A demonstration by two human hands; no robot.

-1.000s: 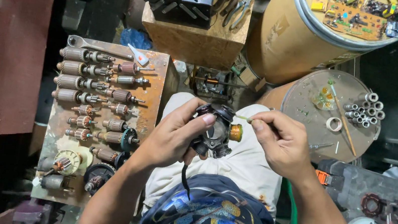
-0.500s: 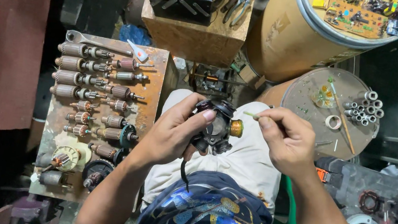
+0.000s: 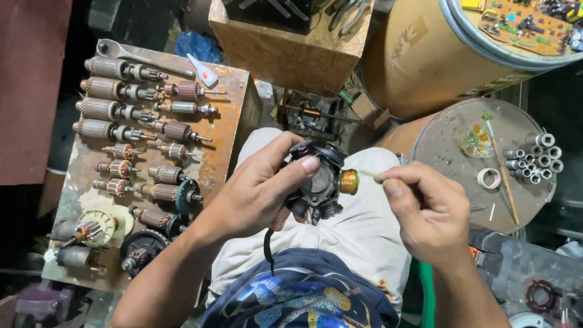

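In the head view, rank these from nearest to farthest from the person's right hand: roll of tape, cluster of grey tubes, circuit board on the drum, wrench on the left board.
From the right hand:
1. Roll of tape, just beyond it on the round lid.
2. Cluster of grey tubes, farther right on that lid.
3. Circuit board, top right on the drum.
4. Wrench, far left, top of the board.

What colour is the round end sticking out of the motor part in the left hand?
Coppery orange, against the black motor part held in the left hand. The head view shows it best.

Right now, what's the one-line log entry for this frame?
left hand: grips black motor part | right hand: pinches thin stick at part's copper end | board of motor rotors on person's left
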